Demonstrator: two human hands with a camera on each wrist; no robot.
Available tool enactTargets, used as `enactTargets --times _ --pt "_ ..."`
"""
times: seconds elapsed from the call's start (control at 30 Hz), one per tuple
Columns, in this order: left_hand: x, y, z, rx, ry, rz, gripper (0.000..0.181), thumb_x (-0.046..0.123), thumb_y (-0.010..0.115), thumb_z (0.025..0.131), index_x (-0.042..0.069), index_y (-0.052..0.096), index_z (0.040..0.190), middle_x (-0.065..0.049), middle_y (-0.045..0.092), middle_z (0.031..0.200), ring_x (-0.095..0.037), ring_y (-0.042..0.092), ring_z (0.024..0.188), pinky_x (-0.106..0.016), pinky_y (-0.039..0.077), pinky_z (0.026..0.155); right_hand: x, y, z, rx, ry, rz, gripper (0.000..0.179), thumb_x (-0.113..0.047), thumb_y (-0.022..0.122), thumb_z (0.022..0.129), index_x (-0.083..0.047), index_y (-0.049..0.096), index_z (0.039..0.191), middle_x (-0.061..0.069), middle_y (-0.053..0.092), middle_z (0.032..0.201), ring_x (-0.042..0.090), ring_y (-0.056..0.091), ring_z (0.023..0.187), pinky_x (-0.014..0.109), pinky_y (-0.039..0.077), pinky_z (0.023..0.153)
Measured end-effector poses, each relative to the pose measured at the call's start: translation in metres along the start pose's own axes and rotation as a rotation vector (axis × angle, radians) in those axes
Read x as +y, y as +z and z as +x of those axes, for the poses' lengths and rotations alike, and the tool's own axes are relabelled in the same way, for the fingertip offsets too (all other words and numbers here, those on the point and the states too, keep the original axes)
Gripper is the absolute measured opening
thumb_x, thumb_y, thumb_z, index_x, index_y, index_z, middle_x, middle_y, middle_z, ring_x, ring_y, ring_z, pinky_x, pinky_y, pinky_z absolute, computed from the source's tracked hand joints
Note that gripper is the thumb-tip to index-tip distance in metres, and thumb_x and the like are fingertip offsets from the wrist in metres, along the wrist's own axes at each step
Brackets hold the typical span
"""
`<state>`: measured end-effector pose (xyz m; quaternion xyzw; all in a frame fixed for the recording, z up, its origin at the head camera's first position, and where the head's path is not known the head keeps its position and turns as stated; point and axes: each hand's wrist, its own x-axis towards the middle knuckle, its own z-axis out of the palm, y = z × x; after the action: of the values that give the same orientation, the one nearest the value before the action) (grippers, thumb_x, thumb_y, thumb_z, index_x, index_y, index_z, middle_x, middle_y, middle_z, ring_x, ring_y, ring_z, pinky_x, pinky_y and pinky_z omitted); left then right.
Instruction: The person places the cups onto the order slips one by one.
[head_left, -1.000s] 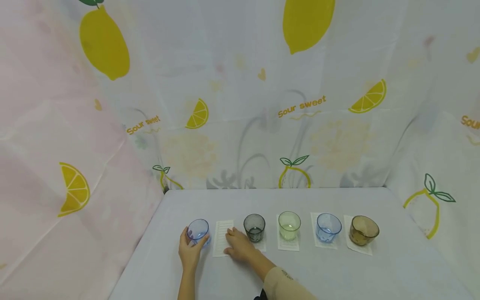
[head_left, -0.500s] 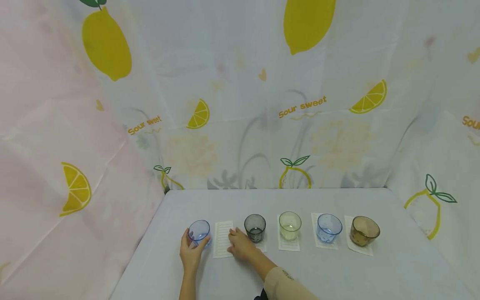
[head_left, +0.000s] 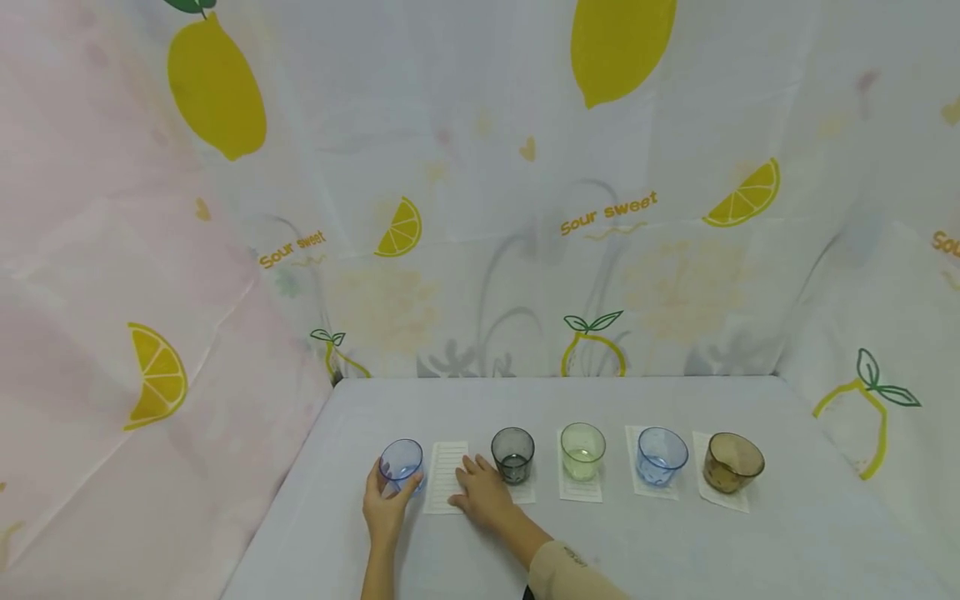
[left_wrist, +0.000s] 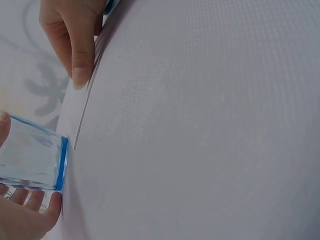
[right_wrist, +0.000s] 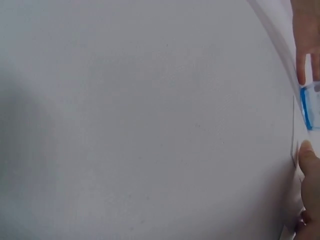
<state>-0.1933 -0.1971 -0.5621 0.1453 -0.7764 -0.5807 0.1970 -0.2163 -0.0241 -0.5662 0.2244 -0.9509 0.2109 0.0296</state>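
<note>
In the head view my left hand [head_left: 385, 510] grips a clear blue glass [head_left: 401, 464], thumb on one side and fingers on the other. The left wrist view shows the glass [left_wrist: 35, 155] with its thick blue base beside the white tabletop. Just right of it lies a lined paper slip [head_left: 442, 487], flat on the table. My right hand [head_left: 483, 498] rests on the slip's right edge with its fingers spread, pressing it. A dark grey glass [head_left: 513, 457] stands close behind that hand, on another slip partly covered by the hand.
To the right, a pale green glass [head_left: 582, 452], a second blue glass [head_left: 662, 458] and a brown glass [head_left: 732, 463] stand in a row, each on a paper slip. A lemon-print cloth [head_left: 480, 275] hangs behind and beside the white table [head_left: 637, 550].
The slip's near end has shifted slightly left under my right hand. My left hand keeps its hold on the blue glass. The head view has drifted a little.
</note>
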Motion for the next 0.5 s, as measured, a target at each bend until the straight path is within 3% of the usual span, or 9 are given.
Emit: enactTargets --times 0.17,0.33,0.5 --pt "0.0 0.002 0.0 0.006 -0.006 0.003 0.083 0.016 0.079 0.075 -0.01 0.032 0.139 -0.035 0.038 0.138 -0.049 0.038 0.126 -0.056 0.043 0.095 0.003 -0.009 -0.002 -0.045 0.042 0.105 0.054 -0.029 0.064 0.088 0.004 0.053 0.128 0.022 0.045 0.139 0.036 0.039 0.13 0.044 0.034 0.107" --pt "0.001 0.001 -0.001 0.016 -0.007 -0.011 0.083 0.014 0.08 0.074 -0.01 0.033 0.138 -0.035 0.038 0.137 -0.049 0.04 0.124 -0.056 0.043 0.095 0.009 -0.007 0.0 -0.068 -0.01 0.102 0.049 -0.028 0.064 0.088 0.005 0.056 0.123 0.019 0.049 0.136 0.038 0.04 0.13 0.044 0.033 0.108" --pt "0.004 0.002 -0.003 0.03 -0.007 -0.036 0.082 0.013 0.08 0.073 -0.011 0.035 0.137 -0.036 0.04 0.135 -0.051 0.043 0.121 -0.056 0.043 0.095 0.016 0.002 0.001 -0.023 -0.072 0.092 0.05 -0.035 0.06 0.09 0.002 0.057 0.125 0.015 0.051 0.136 0.037 0.039 0.131 0.04 0.029 0.111"
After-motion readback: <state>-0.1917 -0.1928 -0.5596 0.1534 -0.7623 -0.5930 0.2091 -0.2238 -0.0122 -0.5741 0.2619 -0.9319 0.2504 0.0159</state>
